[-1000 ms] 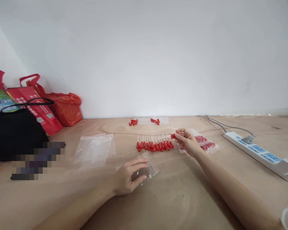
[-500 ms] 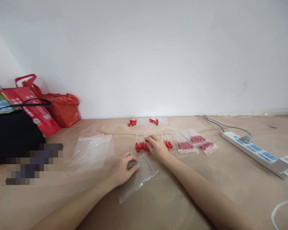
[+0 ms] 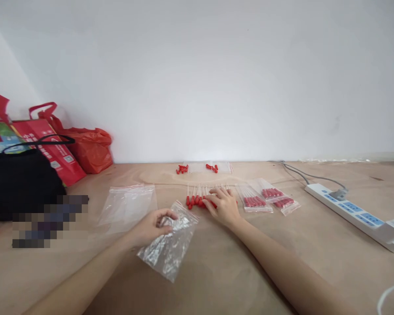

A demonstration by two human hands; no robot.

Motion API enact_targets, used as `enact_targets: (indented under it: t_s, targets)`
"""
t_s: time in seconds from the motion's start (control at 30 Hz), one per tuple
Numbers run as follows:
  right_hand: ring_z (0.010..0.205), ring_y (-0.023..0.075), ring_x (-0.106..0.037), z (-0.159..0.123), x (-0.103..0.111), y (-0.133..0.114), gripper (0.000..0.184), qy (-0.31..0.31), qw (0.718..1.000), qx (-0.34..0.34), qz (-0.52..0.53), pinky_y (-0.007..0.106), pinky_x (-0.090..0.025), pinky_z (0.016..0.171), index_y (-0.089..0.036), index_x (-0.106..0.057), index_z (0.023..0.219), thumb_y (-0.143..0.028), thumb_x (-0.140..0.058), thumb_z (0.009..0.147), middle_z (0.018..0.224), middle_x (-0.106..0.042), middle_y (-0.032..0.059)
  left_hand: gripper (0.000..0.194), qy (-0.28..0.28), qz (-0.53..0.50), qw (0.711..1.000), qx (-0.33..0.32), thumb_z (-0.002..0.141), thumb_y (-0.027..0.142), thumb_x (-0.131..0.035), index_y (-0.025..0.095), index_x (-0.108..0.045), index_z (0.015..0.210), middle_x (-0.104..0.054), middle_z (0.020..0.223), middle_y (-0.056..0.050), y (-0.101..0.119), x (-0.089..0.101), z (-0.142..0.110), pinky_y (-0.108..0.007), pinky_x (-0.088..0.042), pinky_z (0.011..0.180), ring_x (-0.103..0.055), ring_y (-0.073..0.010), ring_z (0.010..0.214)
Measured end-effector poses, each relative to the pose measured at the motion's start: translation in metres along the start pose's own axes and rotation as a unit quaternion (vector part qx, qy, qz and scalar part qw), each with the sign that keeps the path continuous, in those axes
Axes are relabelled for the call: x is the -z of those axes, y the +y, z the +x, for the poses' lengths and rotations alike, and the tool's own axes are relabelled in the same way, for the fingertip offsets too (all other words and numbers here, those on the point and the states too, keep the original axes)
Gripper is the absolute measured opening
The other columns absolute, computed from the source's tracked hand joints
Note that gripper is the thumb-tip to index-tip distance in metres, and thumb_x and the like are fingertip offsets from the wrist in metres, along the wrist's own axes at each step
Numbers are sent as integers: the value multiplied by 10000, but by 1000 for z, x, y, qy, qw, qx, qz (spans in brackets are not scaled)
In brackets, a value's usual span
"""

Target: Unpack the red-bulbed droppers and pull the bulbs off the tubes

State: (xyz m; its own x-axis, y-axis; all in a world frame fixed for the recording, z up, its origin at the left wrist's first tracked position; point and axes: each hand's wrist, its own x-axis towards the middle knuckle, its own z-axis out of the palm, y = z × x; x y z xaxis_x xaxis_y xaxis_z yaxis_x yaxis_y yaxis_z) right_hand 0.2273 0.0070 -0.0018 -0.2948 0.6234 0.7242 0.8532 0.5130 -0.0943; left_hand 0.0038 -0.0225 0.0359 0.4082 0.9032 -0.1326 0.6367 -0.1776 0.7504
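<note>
Our left hand (image 3: 151, 227) curls at a clear plastic zip bag (image 3: 167, 258), likely light, slippery, best pinched by its edge, our right hand (image 3: 226, 208) partly covers nearby red-ended pale sticks (image 3: 193, 199), and we cannot tell whether either grip is closed.

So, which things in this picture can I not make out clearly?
All in the head view:
Row of red-ended sticks: partly hidden by right hand.
Dark object at left: hidden by pixelation.
Power strip: cut off by right edge.
Black bag: cut off by left edge.

Free table (image 3: 259, 267) runs between filled bags (image 3: 255, 201) and power strip (image 3: 348, 212), a grey cable (image 3: 321, 176) crossing its far end
</note>
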Motion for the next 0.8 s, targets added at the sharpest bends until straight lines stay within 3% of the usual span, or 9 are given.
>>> enact_targets:
  t_s: [0.1,0.23,0.33,0.43,0.57,0.67,0.8]
  targets:
    - [808,148,-500,-17,13,20,185,38,998,-43,-18,294,-267,701,-229,-645,798,-320,-485,818,878,-617,24,373,106,-12,994,2,559,434,-605,180,-581,832,-619,853,-23,-9,32,-5,-279,-430,702,-559,-196,786]
    - [810,161,-496,-48,37,52,199,31,995,-73,-56,298,-292,721,-221,-644,823,-340,-485,802,857,-601,37,509,264,-16,963,44,457,526,-645,195,-585,839,-631,896,-35,-45,76,-7,-279,-449,706,-568,-226,853]
    - [828,178,-493,-69,53,72,207,-17,993,-73,-91,300,-315,720,-220,-634,879,-312,-492,761,897,-585,49,511,288,27,953,91,518,488,-596,166,-568,915,-623,827,-42,-79,93,-6,-291,-454,663,-571,-212,760]
    - [875,200,-482,-79,61,86,293,-61,984,-88,-140,301,-320,703,-222,-610,967,-218,-484,703,997,-564,63,388,282,154,940,113,605,369,-552,148,-578,921,-607,904,-69,-99,95,-4,-325,-433,742,-549,-219,815]
    - [879,212,-472,-77,62,94,258,-114,971,-86,-194,299,-289,681,-214,-622,926,-170,-461,728,961,-597,66,326,338,308,883,101,691,303,-514,171,-573,983,-524,1087,-105,-93,87,-4,-414,-317,906,-437,-265,1063]
    - [792,189,-470,-73,60,97,199,-142,967,-54,-206,289,-264,667,-190,-632,792,-146,-439,778,827,-623,62,310,394,337,851,80,717,346,-503,181,-579,967,-469,1142,-120,-81,80,-3,-439,-275,937,-383,-271,1128]
    - [714,179,-440,-69,60,101,178,-146,964,-22,-223,290,-241,653,-162,-596,686,-121,-446,774,710,-594,63,254,398,318,861,15,685,352,-513,186,-597,858,-520,1037,-95,-81,71,0,-399,-294,940,-440,-244,1066]
